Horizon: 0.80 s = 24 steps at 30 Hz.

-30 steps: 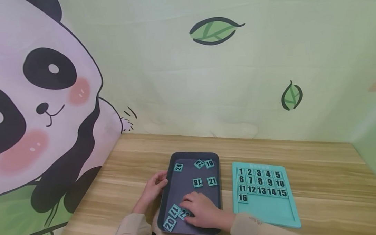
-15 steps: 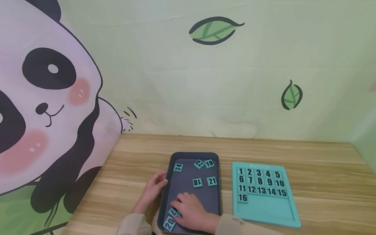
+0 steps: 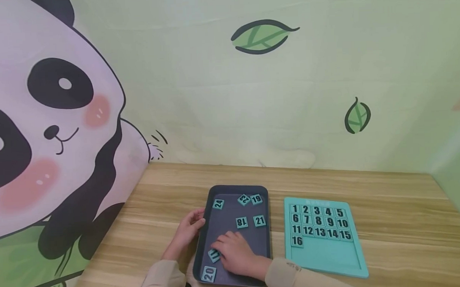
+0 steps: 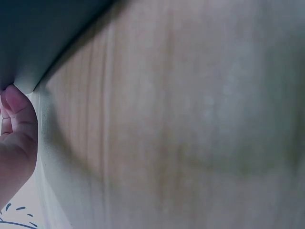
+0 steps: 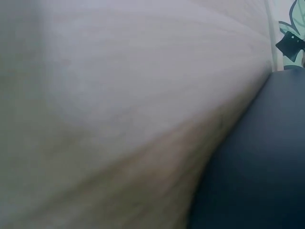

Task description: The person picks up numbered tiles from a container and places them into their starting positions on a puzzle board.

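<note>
A dark shallow tray (image 3: 224,209) with several teal number tiles lies in front of me. My left hand (image 3: 189,227) holds its left side; the thumb (image 4: 18,99) shows at the dark edge in the left wrist view. My right hand (image 3: 237,253) is low over the tray's near half, fingers bent downward and fingertips close to tile 17 (image 3: 214,255). Thumb and palm side are hidden, so I cannot tell what these fingers hold. Tile 20 (image 3: 208,274) lies near the front left corner. Tile 22 is out of sight.
Tiles 18 (image 3: 241,222), 21 (image 3: 259,221), 19 (image 3: 256,199), 23 (image 3: 244,199) and 24 (image 3: 218,204) lie farther back in the tray. To the right, a teal board (image 3: 325,258) carries tiles 1 to 16 in rows. A printed wall (image 3: 213,97) borders the wooden table (image 3: 400,222).
My right hand has moved left over the tile cluster, then slightly back. Tile 22 went out of sight beneath it. Tile 20 has turned and now lies apart from 17. The left hand stays put.
</note>
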Motion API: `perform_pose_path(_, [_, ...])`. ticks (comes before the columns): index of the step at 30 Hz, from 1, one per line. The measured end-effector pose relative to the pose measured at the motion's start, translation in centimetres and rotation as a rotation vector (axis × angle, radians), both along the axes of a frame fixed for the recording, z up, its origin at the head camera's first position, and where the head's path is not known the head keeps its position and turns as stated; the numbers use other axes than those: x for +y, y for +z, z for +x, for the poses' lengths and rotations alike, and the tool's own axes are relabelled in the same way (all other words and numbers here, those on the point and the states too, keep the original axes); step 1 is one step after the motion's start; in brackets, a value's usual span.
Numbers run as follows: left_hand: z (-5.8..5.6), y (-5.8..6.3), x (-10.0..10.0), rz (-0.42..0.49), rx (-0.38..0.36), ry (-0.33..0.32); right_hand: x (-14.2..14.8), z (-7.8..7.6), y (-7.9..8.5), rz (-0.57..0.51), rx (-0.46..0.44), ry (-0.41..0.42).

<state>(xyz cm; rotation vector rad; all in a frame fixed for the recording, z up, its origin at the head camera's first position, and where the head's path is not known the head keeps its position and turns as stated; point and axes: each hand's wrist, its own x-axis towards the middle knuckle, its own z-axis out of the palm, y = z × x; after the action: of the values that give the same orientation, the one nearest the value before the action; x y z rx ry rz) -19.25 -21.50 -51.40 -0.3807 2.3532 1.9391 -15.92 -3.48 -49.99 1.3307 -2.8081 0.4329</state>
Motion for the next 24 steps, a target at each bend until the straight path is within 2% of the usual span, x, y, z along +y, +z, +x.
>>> perform_pose_path(3, [0.0, 0.0, 0.0, 0.004, 0.005, 0.0, 0.1, 0.0, -0.1, -0.017, 0.014, -0.009])
perform_pose_path(7, [-0.1, 0.0, 0.1, -0.006, -0.003, -0.001, 0.1, 0.2, -0.2, -0.032, -0.012, -0.044])
perform_pose_path(17, [0.0, 0.2, 0.1, -0.008, -0.002, -0.008, -0.5, 0.4, -1.0, 0.003, -0.061, -0.13])
perform_pose_path(24, [-0.1, -0.1, 0.0, -0.013, 0.014, 0.001, 0.1, 0.3, -0.8, 0.008, -0.001, -0.12])
